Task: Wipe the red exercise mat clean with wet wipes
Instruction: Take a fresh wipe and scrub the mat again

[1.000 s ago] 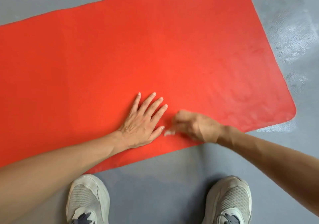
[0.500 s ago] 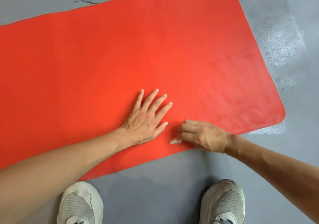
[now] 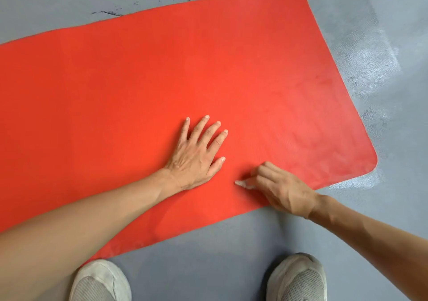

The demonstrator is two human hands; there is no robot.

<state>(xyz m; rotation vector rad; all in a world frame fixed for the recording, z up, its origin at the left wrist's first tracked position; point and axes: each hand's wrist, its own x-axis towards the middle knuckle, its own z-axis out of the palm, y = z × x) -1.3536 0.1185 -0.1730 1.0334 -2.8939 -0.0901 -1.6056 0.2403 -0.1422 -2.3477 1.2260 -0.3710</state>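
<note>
The red exercise mat (image 3: 143, 87) lies flat on the grey floor and runs off the left edge of the view. My left hand (image 3: 196, 157) presses flat on the mat near its front edge, fingers spread. Just to its right, my right hand (image 3: 278, 187) is curled round a small white wet wipe (image 3: 243, 184) and holds it against the mat; only a corner of the wipe sticks out from under the fingers. The mat's right end looks streaked and duller.
My two grey-white shoes (image 3: 99, 282) (image 3: 297, 277) stand on the grey floor (image 3: 208, 254) just in front of the mat. Pale wet-looking patches (image 3: 370, 64) mark the floor to the right of the mat. Black scuffs (image 3: 106, 12) lie behind it.
My right hand with the wipe has shifted slightly along the mat's front edge beside the left hand. The view has tilted, so the mat's far right corner now shows.
</note>
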